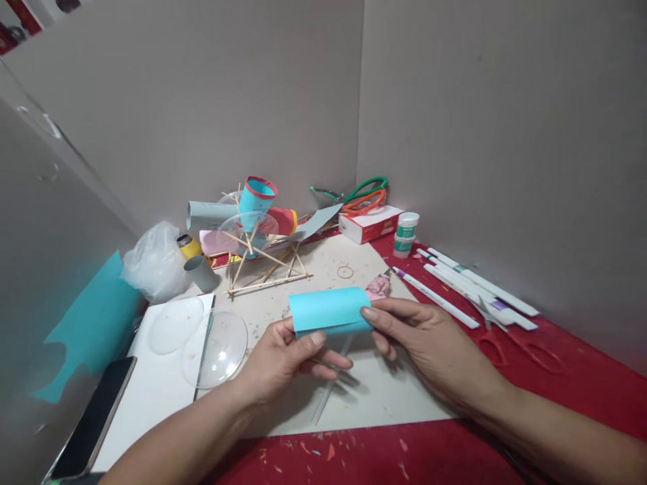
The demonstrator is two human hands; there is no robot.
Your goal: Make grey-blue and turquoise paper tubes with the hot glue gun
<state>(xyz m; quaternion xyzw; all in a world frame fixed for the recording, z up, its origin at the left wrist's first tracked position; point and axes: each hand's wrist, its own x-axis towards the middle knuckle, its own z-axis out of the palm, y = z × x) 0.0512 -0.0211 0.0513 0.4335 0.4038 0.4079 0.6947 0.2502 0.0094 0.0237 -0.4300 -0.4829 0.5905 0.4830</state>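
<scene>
Rolled blue paper (pixel 328 307) lies between left hand (pixel 281 353) and right hand (pixel 435 345), gripped by both.

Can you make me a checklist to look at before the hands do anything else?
1. Left hand holding the curled blue paper: ok, at its left end.
2. Right hand holding it too: ok, right end.
3. Paper's edges stuck together: cannot tell.
4. Stick frame standing up: ok, behind the hands.
5. Red-handled scissors away from the fingers: ok, off to the right.
</scene>
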